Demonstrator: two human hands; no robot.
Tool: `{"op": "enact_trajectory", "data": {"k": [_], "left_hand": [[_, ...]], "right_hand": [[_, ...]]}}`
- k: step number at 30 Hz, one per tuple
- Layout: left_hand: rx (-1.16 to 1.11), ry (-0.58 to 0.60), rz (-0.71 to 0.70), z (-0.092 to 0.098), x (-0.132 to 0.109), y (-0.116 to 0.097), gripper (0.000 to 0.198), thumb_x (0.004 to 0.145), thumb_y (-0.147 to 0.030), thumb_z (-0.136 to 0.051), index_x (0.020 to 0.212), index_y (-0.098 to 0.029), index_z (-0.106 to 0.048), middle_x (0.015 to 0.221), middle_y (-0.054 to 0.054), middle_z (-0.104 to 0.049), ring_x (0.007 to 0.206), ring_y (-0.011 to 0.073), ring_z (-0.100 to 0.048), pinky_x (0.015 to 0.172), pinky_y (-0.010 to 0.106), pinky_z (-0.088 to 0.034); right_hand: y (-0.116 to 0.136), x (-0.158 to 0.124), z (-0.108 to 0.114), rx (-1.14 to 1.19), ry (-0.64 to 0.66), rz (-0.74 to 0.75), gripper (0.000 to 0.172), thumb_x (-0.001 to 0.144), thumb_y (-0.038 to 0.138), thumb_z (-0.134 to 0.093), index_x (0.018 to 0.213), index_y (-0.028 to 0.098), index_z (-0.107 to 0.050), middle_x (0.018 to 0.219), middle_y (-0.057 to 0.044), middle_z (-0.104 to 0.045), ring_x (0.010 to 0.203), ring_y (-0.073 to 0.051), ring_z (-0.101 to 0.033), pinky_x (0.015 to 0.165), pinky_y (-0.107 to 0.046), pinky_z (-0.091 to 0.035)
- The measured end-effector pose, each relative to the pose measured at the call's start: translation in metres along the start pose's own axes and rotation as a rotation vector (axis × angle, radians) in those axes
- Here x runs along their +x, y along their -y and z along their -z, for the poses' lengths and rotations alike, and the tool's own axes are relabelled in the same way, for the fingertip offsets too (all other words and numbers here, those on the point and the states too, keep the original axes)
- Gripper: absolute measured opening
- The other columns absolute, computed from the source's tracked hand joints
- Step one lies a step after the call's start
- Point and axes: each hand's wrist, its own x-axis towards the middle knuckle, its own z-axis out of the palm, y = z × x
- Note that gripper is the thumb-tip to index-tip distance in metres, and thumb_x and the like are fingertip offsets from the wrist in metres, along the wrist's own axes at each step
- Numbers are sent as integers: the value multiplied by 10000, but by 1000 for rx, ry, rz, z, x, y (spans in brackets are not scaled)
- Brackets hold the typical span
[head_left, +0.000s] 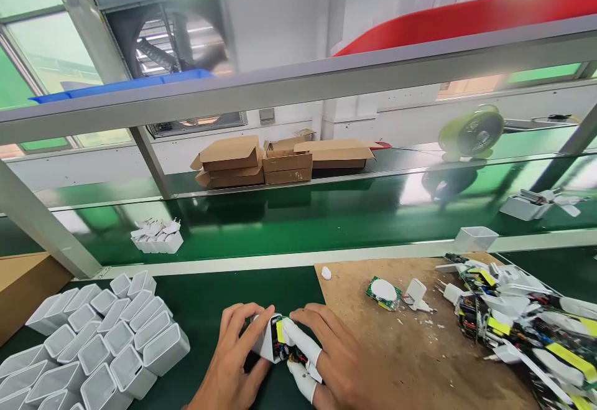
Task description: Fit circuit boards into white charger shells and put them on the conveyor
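My left hand (240,351) is closed around a small white plastic housing (265,340) at the bottom centre. A circuit assembly (281,338) with yellow tape and dark parts sits at the housing's open side. My right hand (326,354), with white covers on its thumb and a finger, grips this assembly from the right; how deep it sits in the housing is hard to tell. Many open white housings (119,338) stand grouped at the left. A pile of similar circuit assemblies (527,329) lies at the right.
A brown board (410,372) carries a round-topped green circuit board (384,292) and a white plug piece (416,295). Behind runs a green belt (326,214) with white parts (157,236) on it. Cardboard boxes (286,162) and a fan (473,133) stand farther back.
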Motion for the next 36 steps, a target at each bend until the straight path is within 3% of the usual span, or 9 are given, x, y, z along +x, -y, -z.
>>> {"op": "enact_trajectory", "data": {"k": [6,10,16,19,24,27,30,33,36], "left_hand": [[-11,23,-7,0,1,-2,799,975,-1,-548,1619,-421,-330,1421,99,-511,1296,302,-481,1112,488,-497],[-70,51,-1,-3,2,-3,777,983,-28,-565,1614,-422,-342,1428,101,-529,1301,307,-494,1116,513,-495],[-359,239,92,-4,-4,6,668,1049,-250,-617,1629,-401,-321,1622,93,-479,1475,303,-483,1253,512,-413],[-444,281,203,-8,-8,12,697,1050,-253,-565,1665,-365,-257,1655,104,-468,1499,311,-485,1272,534,-377],[-547,236,261,-8,-2,6,680,1005,-233,-569,1634,-296,-320,1539,116,-565,1416,287,-543,1248,498,-376],[-659,164,325,4,6,1,775,903,-321,-757,1594,-305,-405,1475,100,-589,1305,287,-576,1171,460,-418],[-804,124,346,20,12,1,778,721,-410,-951,1424,-298,-637,1268,66,-674,1046,241,-597,986,384,-476],[-928,143,334,28,18,3,570,745,-481,-950,1237,-255,-774,1128,63,-684,879,182,-577,856,335,-485],[-984,85,397,24,25,4,524,737,-557,-933,1099,-203,-799,1059,64,-654,825,170,-603,787,326,-512]], "right_hand": [[2,3,2,21,13,-35,393,791,-10,-563,1145,77,-709,1287,-162,-643,1189,-324,-551,1071,-451,-535],[2,2,-1,59,26,-40,374,810,4,-587,1156,101,-691,1260,-154,-657,1138,-324,-569,983,-463,-559],[1,11,14,157,19,-137,359,901,303,-756,1225,200,-639,1067,-89,-720,912,-269,-657,789,-412,-602],[-1,12,16,256,-4,-165,291,1033,274,-590,1322,246,-607,1194,-86,-723,996,-215,-700,861,-345,-625],[-12,-4,-6,145,57,-159,537,939,129,-640,1450,270,-556,1467,-91,-635,1288,-223,-667,1111,-327,-558],[-18,-10,-18,190,93,-114,504,947,66,-534,1402,276,-593,1389,-91,-658,1205,-213,-699,1024,-321,-602],[-18,-6,-24,221,91,-124,418,954,64,-505,1298,261,-638,1223,-86,-679,1020,-206,-721,852,-308,-627],[-15,-1,-25,219,51,-130,325,978,126,-555,1269,243,-638,1123,-82,-674,910,-205,-709,757,-298,-615],[-15,-1,-26,212,94,-127,360,947,97,-544,1267,232,-643,1149,-94,-675,946,-210,-713,800,-299,-624]]}}
